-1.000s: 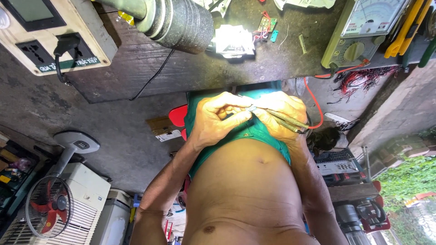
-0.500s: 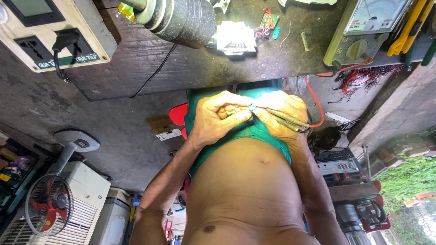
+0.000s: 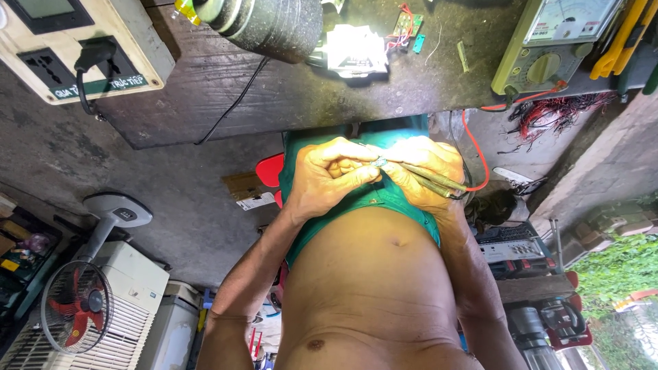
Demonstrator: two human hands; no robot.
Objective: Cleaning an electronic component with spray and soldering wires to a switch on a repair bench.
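Both hands are seen held together in front of the body, just below the edge of the workbench (image 3: 288, 89). The left hand (image 3: 329, 181) is curled, its fingers bent inward and closed around a small metal part (image 3: 379, 163) that is pinched at the fingertips. The right hand (image 3: 428, 171) is closed on a thin brass-coloured rod (image 3: 432, 179), which is gripped between thumb and fingers and slants down toward the wrist; the rod's tip is brought against the small part, between the two hands. The two hands are touching at the fingertips. What exactly the small part is cannot be told, since it is mostly covered by fingers.

A red wire (image 3: 474, 147) is seen running from the bench edge down past the right hand, close to the rod's lower end. Green shorts (image 3: 384, 199) are seen directly behind the hands.

On the bench, a dark cylinder (image 3: 271, 24) is laid near the middle, with a small white box (image 3: 356, 53) beside it and a little circuit board (image 3: 406, 24) just past that. A yellow-green meter (image 3: 548, 48) is set at the right, and a cream socket box (image 3: 75, 48) with a black plug in it at the left. A standing fan (image 3: 75, 308) with red blades is placed on the floor, well apart from the hands.
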